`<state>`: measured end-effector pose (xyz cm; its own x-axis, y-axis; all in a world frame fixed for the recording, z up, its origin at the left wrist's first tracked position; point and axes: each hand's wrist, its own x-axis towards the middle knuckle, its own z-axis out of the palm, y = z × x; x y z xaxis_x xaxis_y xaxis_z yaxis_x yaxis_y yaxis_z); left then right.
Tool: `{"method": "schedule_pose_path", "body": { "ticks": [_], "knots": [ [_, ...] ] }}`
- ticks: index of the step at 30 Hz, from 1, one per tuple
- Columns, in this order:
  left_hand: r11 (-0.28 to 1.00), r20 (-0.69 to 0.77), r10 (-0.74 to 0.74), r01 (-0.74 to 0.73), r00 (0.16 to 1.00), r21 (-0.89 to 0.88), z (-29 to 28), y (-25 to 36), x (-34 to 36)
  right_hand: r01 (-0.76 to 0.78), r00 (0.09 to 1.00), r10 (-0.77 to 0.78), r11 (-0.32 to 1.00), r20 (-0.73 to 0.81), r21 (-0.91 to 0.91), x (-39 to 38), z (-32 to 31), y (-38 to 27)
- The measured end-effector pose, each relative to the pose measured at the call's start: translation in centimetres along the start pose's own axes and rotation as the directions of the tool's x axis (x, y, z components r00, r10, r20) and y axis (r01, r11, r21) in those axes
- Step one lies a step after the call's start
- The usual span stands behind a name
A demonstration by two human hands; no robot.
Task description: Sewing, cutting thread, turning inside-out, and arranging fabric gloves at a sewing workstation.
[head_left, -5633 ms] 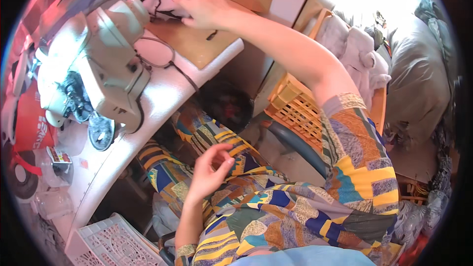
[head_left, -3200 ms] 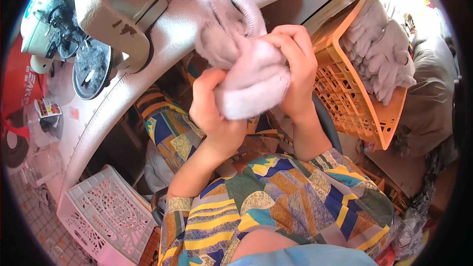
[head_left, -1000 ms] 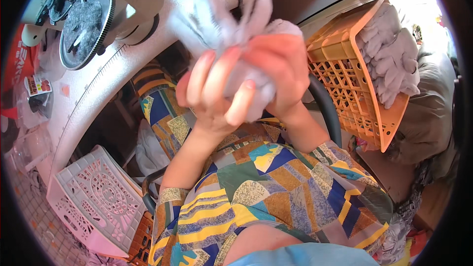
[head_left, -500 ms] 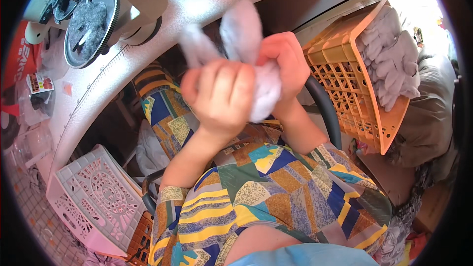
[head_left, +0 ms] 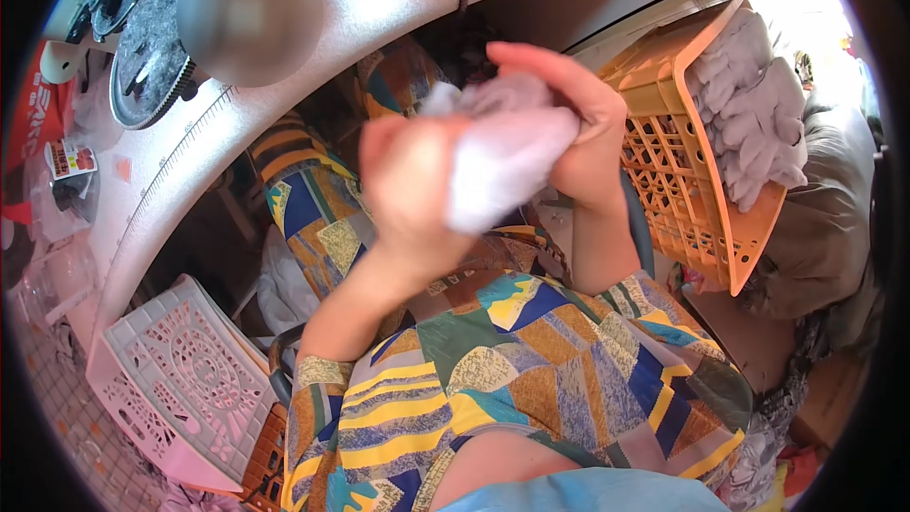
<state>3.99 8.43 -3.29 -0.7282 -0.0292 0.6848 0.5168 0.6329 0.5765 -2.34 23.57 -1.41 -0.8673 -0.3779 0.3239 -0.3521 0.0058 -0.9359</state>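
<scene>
Since half a second ago, the two loose ends of cloth [head_left: 512,156] that stood up above the hands have dropped from sight, and the right hand [head_left: 586,133] has swung outward. The white bundle is now between both hands, above the lap and clear of the table [head_left: 346,14]. From here the left hand [head_left: 412,180] is a blur, but its fingers look curled tight around the bundle's left side. The right cups the other side, one digit stretched out over the top; its other fingers are partly hidden, so I can't tell how firmly they grip. An orange crate [head_left: 668,147] of pale cloths [head_left: 754,114] tilts close beside the right hand.
</scene>
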Motion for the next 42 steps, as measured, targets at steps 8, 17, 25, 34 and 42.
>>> {"method": "schedule_pose_path", "body": {
  "ticks": [8,17,25,34,42],
  "knots": [
    [0.574,0.392,-0.478,0.617,0.786,-0.539,0.1,-2.1,1.8,-0.202,0.969,0.168,0.101,0.183,0.974,-3.4,1.1,3.3],
    [-0.016,0.619,-0.528,0.722,0.581,-0.692,-0.8,-1.9,-0.5,-0.412,0.858,0.336,0.003,0.388,0.911,-1.2,0.5,4.0],
    [-0.107,0.69,-0.383,0.712,0.614,-0.694,-2.1,-1.2,-1.2,-0.509,0.827,0.285,0.017,0.484,0.861,-0.6,0.5,2.5],
    [-0.175,0.657,-0.399,0.651,0.639,-0.739,-1.4,-0.5,-1.3,-0.517,0.844,0.262,0.166,0.468,0.84,-0.5,1.3,2.3],
    [0.903,0.221,-0.416,0.43,0.882,-0.014,-2.2,-2.2,1.0,-0.257,0.955,0.102,0.758,0.28,0.599,-1.3,0.3,2.2]
  ]
}}
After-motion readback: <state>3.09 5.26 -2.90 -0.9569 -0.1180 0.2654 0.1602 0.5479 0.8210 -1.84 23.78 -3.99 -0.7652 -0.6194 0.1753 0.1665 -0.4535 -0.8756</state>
